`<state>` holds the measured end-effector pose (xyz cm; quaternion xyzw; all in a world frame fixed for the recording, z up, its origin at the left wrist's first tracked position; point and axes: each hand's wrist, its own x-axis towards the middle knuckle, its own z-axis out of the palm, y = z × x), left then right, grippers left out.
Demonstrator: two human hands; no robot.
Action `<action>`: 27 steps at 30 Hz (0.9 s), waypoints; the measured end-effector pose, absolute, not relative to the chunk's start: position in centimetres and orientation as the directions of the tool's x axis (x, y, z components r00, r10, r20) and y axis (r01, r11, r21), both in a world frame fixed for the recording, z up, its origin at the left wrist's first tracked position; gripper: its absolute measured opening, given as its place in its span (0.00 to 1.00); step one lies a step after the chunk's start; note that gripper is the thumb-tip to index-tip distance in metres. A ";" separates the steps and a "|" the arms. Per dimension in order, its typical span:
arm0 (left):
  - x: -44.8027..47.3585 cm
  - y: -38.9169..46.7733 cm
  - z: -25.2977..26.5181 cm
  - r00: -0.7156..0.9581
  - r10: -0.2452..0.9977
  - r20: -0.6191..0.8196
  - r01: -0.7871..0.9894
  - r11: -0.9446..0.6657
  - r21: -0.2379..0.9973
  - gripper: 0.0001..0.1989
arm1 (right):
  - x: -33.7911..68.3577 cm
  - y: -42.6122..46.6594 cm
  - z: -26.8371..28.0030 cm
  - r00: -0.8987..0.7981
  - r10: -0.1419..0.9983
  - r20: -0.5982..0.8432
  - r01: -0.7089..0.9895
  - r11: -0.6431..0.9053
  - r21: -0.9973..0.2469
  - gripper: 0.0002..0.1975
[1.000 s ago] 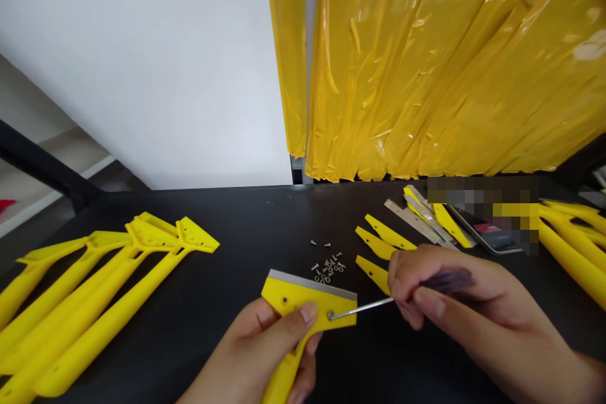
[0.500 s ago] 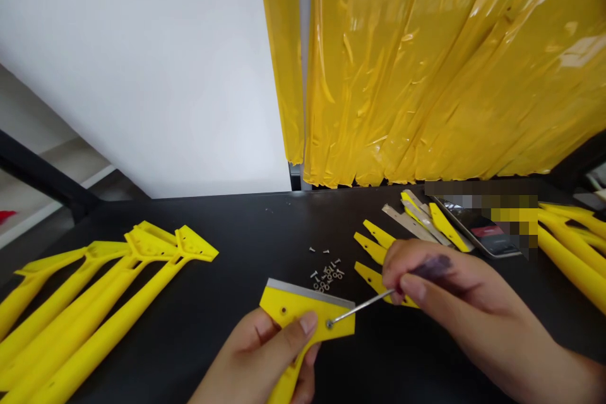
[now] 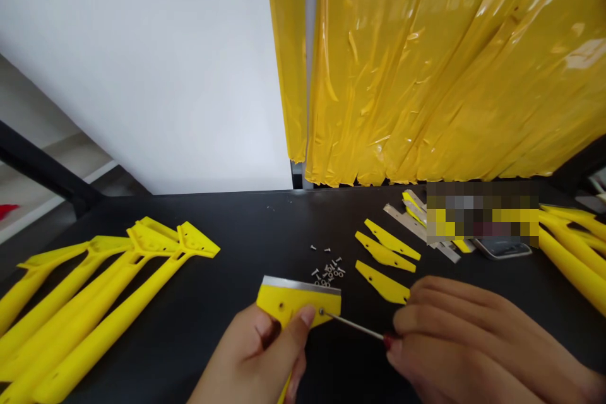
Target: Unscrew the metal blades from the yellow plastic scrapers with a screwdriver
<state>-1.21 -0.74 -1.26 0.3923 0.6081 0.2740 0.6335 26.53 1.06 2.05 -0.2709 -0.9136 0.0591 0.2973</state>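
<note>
My left hand (image 3: 267, 350) is closed around a yellow scraper (image 3: 300, 300), its thumb pressed on the flat head. A grey metal blade (image 3: 303, 285) runs along the scraper's far edge. In my right hand (image 3: 457, 334) is a thin screwdriver (image 3: 360, 327); a bit of red shows at the fingertips, and the rest of its handle is hidden. The shaft's tip meets a small screw (image 3: 322, 312) in the right hole of the scraper head. Another hole on the left shows no screw. Loose screws and nuts (image 3: 329, 271) lie just beyond the scraper.
Yellow cover plates (image 3: 386, 259) lie beside my right hand. Metal blades (image 3: 404, 219) and a phone (image 3: 504, 251) are behind them, partly blurred out. Yellow scraper handles (image 3: 113, 315) lie at left, more yellow handles (image 3: 572, 252) at right, all on the black table (image 3: 246, 221).
My right hand has turned over, back now upward, and come lower; the screwdriver now slopes down toward it. The scraper has shifted slightly left and up.
</note>
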 end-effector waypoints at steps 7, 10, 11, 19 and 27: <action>-1.5 0.5 -0.9 0.108 0.860 -0.498 0.331 0.442 0.834 0.31 | 23.5 1.4 2.3 -0.631 0.553 0.544 0.576 0.804 -0.149 0.05; -1.6 0.8 -0.8 0.136 0.866 -0.481 0.364 0.408 0.837 0.29 | 23.2 1.7 2.2 -0.658 0.555 0.509 0.584 0.803 -0.121 0.11; -1.6 0.8 -0.7 0.134 0.868 -0.478 0.367 0.405 0.838 0.28 | 23.2 1.8 2.1 -0.658 0.562 0.500 0.590 0.798 -0.121 0.11; -1.7 1.1 -0.6 0.035 0.898 -0.439 0.356 0.399 0.845 0.29 | 22.8 1.3 1.9 -0.630 0.617 0.471 0.659 0.746 -0.096 0.12; -1.7 1.3 -0.6 0.055 0.903 -0.427 0.351 0.382 0.855 0.31 | 22.7 1.6 1.6 -0.612 0.625 0.486 0.679 0.729 -0.082 0.14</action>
